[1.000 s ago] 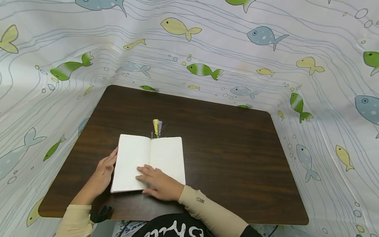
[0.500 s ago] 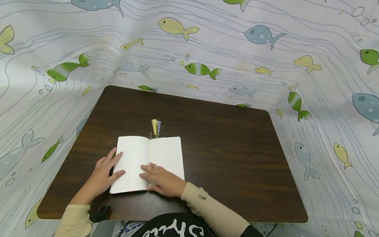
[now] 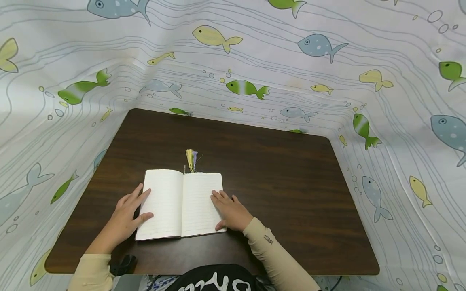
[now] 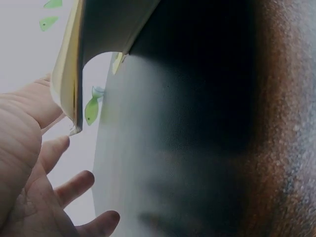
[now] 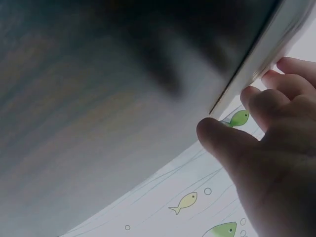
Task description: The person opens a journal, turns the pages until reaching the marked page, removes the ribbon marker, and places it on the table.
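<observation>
An open notebook [image 3: 164, 202] with blank, lined pages lies on the dark wooden table. Along its left edge is my left hand [image 3: 125, 214], fingers spread, with the thumb and one finger over the left page. In the left wrist view the other fingers [image 4: 81, 185] extend past the notebook's edge [image 4: 66, 94]. My right hand [image 3: 233, 212] rests on the right page near its outer edge, fingers loosely extended and thumb close to the lower corner. The right wrist view shows those fingers [image 5: 264, 106] along the page edge. Yellow and purple tassels [image 3: 191, 159] stick out above the spine.
The brown table [image 3: 291, 202] extends well to the right of the notebook. A white fish-print cloth [image 3: 255, 52] surrounds its back and sides. A black band-like object [image 3: 123, 264] sits by the left forearm at the table's front edge.
My right hand has moved from around the middle of the notebook to its right edge. My left thumb and a finger have come onto the left page from beside it.
</observation>
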Demonstrator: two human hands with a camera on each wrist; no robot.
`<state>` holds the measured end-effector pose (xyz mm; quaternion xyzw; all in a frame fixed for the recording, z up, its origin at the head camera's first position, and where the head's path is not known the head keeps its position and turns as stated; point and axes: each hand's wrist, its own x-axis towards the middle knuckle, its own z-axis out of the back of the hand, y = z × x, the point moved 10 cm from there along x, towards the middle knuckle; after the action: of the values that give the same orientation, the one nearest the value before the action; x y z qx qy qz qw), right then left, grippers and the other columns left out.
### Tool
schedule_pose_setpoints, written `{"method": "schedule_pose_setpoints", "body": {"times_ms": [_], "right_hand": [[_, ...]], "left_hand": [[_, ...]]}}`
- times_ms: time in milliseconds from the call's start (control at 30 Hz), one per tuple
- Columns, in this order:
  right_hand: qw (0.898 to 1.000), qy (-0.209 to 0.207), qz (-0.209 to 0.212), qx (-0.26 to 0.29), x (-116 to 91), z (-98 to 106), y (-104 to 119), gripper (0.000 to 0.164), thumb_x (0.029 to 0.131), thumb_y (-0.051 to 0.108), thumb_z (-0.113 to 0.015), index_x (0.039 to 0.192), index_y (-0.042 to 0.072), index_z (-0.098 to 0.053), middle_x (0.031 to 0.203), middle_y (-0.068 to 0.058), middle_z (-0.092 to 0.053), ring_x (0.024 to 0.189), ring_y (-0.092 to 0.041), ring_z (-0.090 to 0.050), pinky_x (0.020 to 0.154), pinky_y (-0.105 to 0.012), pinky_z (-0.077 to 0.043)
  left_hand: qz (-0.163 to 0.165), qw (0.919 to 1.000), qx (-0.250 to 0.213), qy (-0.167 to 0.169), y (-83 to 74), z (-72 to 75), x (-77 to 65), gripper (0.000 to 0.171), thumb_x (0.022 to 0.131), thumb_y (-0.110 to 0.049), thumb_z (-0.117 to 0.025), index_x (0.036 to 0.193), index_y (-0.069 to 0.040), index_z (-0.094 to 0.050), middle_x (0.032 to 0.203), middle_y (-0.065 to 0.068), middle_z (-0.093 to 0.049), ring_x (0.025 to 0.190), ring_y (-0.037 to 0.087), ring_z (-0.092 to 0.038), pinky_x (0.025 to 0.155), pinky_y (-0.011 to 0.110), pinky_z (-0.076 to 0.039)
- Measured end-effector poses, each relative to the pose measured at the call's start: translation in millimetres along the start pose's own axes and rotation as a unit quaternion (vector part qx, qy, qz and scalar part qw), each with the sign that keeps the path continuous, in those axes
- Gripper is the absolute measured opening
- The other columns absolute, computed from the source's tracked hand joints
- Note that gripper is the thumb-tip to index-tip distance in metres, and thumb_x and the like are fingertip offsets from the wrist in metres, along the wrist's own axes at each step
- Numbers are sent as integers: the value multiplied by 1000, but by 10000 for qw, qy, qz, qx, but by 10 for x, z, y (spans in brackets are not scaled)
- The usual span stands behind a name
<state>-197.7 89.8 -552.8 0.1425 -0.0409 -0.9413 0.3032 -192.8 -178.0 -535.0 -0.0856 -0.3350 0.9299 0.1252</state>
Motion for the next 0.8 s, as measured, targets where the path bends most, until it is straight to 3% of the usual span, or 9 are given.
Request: {"method": "schedule_pose_setpoints", "body": {"times_ms": [533, 800], "right_hand": [[9989, -310, -11, -353, -33, 29, -6, 109, 66, 55, -77, 153, 11, -27, 161, -2, -20, 147, -21, -20, 107, -60, -32], [9941, -879, 134, -624, -52, 140, 54, 95, 71, 57, -70, 148, 10, -41, 156, -4, -34, 143, -20, -32, 105, -60, -36]], "left_hand": [[-46, 10000, -18, -38, -41, 15, -17, 79, 93, -46, -59, 155, -15, -20, 162, 16, -2, 136, 57, -11, 90, 79, -23], [-44, 10000, -13, -50, -36, 17, -34, 80, 93, -46, -59, 155, -15, -21, 162, 17, -2, 136, 56, -12, 89, 79, -24]]}}
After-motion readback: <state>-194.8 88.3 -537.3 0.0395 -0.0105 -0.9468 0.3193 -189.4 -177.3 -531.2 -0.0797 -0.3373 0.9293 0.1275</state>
